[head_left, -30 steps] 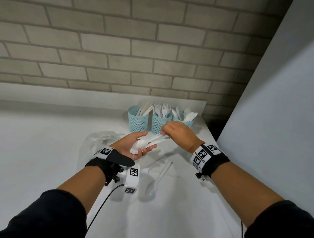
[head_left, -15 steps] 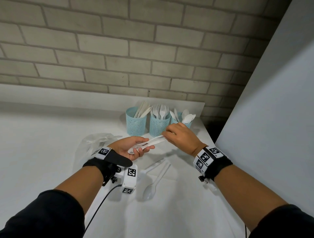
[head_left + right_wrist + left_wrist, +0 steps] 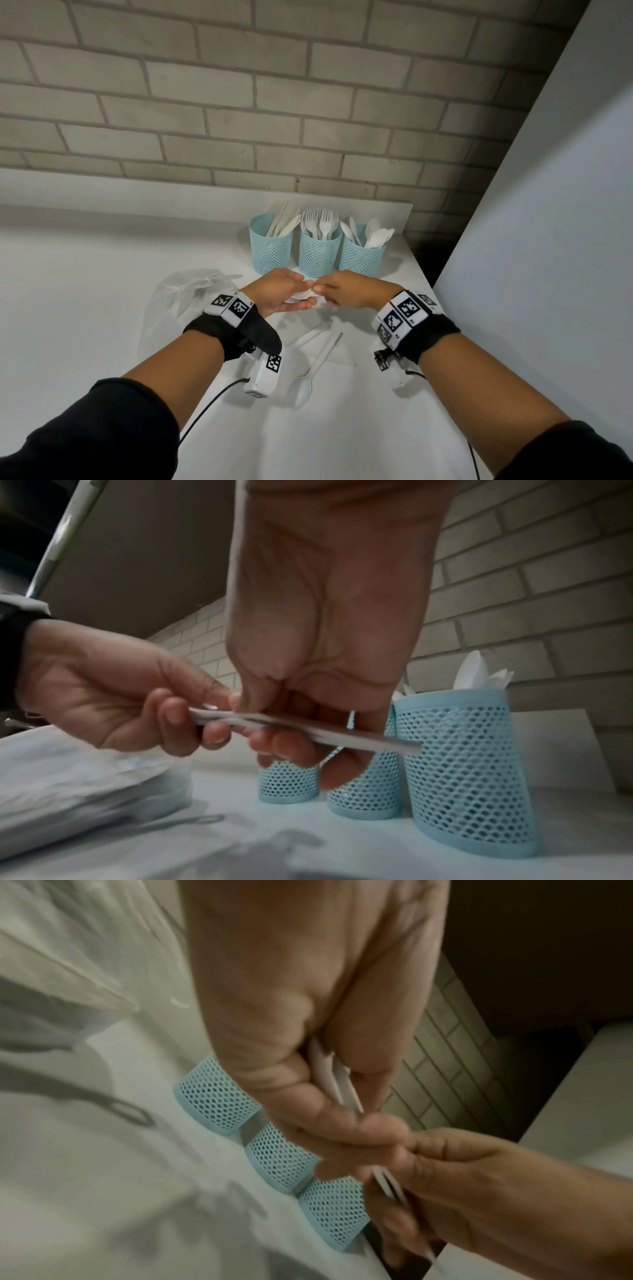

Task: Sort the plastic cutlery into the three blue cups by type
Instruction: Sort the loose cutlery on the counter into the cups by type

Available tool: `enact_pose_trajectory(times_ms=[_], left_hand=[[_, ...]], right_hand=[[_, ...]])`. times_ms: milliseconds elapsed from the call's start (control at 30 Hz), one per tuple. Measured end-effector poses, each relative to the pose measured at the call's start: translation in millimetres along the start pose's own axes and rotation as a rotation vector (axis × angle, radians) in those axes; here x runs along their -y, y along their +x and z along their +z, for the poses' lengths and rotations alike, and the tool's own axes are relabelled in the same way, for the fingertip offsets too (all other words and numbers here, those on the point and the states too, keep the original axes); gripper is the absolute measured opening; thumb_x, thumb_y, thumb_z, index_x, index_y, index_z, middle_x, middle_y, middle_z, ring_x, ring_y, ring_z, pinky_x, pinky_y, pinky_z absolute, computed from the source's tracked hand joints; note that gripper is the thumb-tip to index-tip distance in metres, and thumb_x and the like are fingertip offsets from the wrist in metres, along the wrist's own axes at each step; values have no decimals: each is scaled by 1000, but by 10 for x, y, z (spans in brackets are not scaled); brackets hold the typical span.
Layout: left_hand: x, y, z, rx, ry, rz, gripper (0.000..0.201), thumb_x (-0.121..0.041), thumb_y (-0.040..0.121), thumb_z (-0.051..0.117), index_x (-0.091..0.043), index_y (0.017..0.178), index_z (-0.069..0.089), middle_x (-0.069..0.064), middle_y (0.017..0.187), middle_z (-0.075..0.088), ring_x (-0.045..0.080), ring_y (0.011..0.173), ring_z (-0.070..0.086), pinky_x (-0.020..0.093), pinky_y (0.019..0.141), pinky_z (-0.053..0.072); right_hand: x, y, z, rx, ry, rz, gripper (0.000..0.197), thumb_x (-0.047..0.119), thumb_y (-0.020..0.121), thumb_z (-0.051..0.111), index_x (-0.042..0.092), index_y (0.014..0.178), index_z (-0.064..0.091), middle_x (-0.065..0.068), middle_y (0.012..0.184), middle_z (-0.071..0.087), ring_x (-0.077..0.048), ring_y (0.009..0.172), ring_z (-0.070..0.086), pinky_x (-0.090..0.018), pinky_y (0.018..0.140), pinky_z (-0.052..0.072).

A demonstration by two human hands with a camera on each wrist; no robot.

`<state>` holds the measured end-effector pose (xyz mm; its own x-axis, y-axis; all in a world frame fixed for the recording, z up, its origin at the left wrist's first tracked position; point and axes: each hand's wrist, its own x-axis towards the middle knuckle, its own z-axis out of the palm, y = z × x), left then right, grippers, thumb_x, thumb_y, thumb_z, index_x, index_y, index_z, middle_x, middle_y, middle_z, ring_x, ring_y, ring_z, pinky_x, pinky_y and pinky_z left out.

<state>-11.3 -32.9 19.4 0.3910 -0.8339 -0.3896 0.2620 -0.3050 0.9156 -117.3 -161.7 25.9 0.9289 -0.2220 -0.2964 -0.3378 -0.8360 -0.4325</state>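
Three blue mesh cups stand at the back of the white table: the left cup (image 3: 270,246) holds knives, the middle cup (image 3: 320,253) forks, the right cup (image 3: 363,255) spoons. Just in front of them my left hand (image 3: 301,298) cradles a small bundle of white plastic spoons (image 3: 303,295), its fingers curled round the bowl end. My right hand (image 3: 323,289) pinches the handles of the bundle (image 3: 308,727), which point toward the right cup (image 3: 469,764). In the left wrist view the handles (image 3: 334,1074) run from my palm into the right hand's fingers (image 3: 404,1153).
Two loose white spoons (image 3: 315,363) lie on the table below my hands. A clear plastic bag (image 3: 185,294) with more cutlery lies to the left. A brick wall stands behind the cups, and a grey panel (image 3: 548,240) borders the table's right edge.
My hands have drawn close together. The right hand has slid along the spoon handles toward the left hand, and the bundle is now mostly hidden between them.
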Motion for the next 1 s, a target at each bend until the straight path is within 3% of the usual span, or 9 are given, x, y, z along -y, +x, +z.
enact_pose_trajectory(times_ms=[133,233,333,433,533,600,767,900,1000], left_hand=[[28,49,-69,-84,-114,92,26,-10,88,62,-4,109,48,16,97,63,20,72,67,19,59,58],[-2,71,-95,-124,-118,128,18,-20,92,58,-7,102,52,11,90,61,17,73,63,15,58,56],[-3,95,-131,-189,140,93,23,-26,92,57,-8,105,51,6,84,63,13,68,60,17,57,51],[70,105,-160,-162,533,83,23,-26,90,61,-7,101,58,1,83,61,11,70,56,19,63,48],[129,89,-187,-162,733,91,27,-27,88,63,-3,102,64,5,95,62,18,87,58,24,76,44],[156,67,-201,-157,782,76,24,-28,88,62,-6,98,64,6,100,62,20,93,57,24,79,42],[243,41,-281,-147,778,27,19,-30,87,63,-12,91,60,2,97,58,13,88,51,25,77,41],[247,1,-306,-151,830,32,22,-29,89,61,-9,95,64,8,108,63,16,92,53,22,79,38],[238,-11,-299,-139,929,45,21,-28,92,56,-7,90,62,9,95,59,15,86,50,19,71,35]], right_hand=[[-105,-26,-171,102,192,55,22,19,100,41,11,103,62,3,70,50,-10,62,47,-20,63,43],[-192,-16,-429,-278,434,42,22,15,99,42,19,83,57,1,71,54,-12,63,50,-23,65,45],[-289,-5,-676,-771,715,67,15,15,98,42,15,93,55,0,84,63,-13,77,60,-28,77,51],[-438,117,-778,-1068,834,41,12,16,99,42,22,98,53,2,96,67,-16,96,63,-36,94,48],[-489,278,-734,-1264,876,74,10,15,99,41,14,106,48,-4,100,67,-21,103,63,-41,100,46],[-478,378,-676,-1307,892,110,17,15,100,37,8,114,45,-3,98,65,-21,101,62,-38,98,45],[-440,572,-598,-1374,897,192,26,13,101,30,0,122,36,-9,94,49,-17,84,49,-26,81,41],[-457,646,-513,-1242,850,246,24,1,96,29,5,119,35,-7,95,52,-17,88,51,-28,83,41],[-441,639,-522,-1138,892,266,39,-6,92,34,8,129,35,-8,106,56,-17,94,53,-27,84,43]])
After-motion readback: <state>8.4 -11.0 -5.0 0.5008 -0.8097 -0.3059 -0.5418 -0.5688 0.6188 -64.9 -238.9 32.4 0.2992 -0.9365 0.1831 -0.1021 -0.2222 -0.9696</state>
